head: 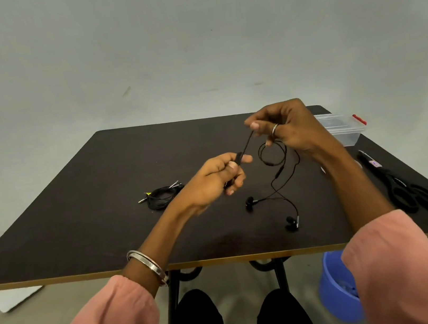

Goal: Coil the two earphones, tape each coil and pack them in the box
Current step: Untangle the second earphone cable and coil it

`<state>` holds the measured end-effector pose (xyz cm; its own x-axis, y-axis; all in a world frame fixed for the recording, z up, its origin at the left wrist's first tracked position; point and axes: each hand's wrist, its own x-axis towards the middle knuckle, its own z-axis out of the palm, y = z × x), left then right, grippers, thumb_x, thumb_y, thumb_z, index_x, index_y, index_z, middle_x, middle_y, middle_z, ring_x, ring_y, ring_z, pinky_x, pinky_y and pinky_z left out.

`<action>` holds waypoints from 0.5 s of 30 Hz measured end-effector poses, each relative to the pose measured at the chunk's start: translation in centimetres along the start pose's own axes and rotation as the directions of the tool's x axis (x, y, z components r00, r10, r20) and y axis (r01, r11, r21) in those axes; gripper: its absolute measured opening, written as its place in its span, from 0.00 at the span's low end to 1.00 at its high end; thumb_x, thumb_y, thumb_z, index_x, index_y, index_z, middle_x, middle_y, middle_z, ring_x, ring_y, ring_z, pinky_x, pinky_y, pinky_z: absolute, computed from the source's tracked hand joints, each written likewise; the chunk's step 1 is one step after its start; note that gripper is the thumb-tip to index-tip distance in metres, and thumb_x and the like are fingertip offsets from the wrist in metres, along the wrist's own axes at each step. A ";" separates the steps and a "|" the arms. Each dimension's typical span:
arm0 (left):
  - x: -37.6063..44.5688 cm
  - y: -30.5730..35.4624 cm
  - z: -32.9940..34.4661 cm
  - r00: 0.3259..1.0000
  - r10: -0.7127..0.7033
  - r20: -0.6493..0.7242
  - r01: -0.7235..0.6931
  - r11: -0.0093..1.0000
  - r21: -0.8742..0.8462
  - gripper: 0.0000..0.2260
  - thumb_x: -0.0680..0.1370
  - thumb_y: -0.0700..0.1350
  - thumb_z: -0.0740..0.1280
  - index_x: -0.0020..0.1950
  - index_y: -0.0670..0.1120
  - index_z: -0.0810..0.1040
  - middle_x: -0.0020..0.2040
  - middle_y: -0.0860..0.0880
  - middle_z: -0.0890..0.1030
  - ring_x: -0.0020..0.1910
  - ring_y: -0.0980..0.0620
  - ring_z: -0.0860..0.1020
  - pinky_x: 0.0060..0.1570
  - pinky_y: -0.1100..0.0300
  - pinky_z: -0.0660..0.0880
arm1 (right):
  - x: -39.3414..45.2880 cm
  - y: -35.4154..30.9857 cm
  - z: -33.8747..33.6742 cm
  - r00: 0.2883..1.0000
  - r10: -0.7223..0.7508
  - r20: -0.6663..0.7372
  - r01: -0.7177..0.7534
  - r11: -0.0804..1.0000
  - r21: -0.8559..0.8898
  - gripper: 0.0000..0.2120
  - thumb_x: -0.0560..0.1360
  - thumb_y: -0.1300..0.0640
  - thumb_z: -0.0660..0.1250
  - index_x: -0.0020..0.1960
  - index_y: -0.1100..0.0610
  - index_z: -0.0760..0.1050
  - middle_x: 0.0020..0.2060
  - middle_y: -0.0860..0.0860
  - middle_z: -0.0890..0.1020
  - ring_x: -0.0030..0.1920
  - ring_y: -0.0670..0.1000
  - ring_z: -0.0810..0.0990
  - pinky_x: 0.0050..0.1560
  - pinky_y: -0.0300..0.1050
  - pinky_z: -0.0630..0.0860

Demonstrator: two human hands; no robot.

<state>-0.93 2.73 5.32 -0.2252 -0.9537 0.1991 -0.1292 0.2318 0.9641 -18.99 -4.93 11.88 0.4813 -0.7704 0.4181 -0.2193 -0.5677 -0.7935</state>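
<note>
A black earphone cable [273,158] is stretched between both hands above the dark table [103,206]. My left hand [218,178] pinches its plug end. My right hand [285,126], higher and farther back, pinches the cable, and a small loop hangs under its fingers. The rest of the cable trails down to two earbuds [291,222] lying on the table. A second black earphone [161,196] lies bundled on the table, left of my left hand. The clear plastic box [341,129] with a red clip stands at the back right, behind my right hand.
Black scissors [405,188] lie along the table's right edge. A pale roll-like item shows partly behind my right forearm; I cannot tell what it is. A blue bucket [335,290] stands on the floor under the right front corner. My knees are under the front edge.
</note>
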 end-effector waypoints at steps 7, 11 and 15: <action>0.2 1.2 -0.6 0.995 0.102 0.024 -0.070 0.822 -0.565 0.14 0.82 0.38 0.52 0.59 0.36 0.74 0.30 0.51 0.68 0.23 0.59 0.62 0.26 0.65 0.60 | -0.5 2.8 1.5 0.996 -0.017 0.088 0.021 0.999 -0.047 0.06 0.78 0.64 0.64 0.47 0.60 0.81 0.35 0.55 0.81 0.35 0.39 0.78 0.42 0.31 0.74; 1.1 2.0 -1.8 0.981 0.102 -0.167 -0.190 0.700 -0.689 0.15 0.82 0.36 0.50 0.65 0.33 0.70 0.31 0.51 0.70 0.24 0.59 0.64 0.27 0.65 0.64 | -2.4 3.8 3.9 0.968 0.024 0.250 -0.003 0.996 -0.086 0.08 0.78 0.61 0.64 0.45 0.52 0.80 0.38 0.55 0.83 0.38 0.44 0.80 0.41 0.40 0.77; 1.7 2.5 -2.8 0.923 0.054 -0.380 -0.316 0.669 -0.673 0.14 0.82 0.35 0.52 0.62 0.32 0.71 0.35 0.50 0.76 0.27 0.56 0.71 0.31 0.64 0.71 | -3.5 4.0 6.4 0.933 0.058 0.356 0.089 0.919 -0.384 0.05 0.77 0.54 0.66 0.50 0.50 0.80 0.40 0.41 0.83 0.45 0.39 0.80 0.63 0.52 0.68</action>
<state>1.08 1.10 8.55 0.1523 -0.9409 0.3026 0.6347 0.3278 0.6998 -16.16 -2.68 4.41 0.7384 -0.6481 0.1864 -0.4843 -0.7020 -0.5222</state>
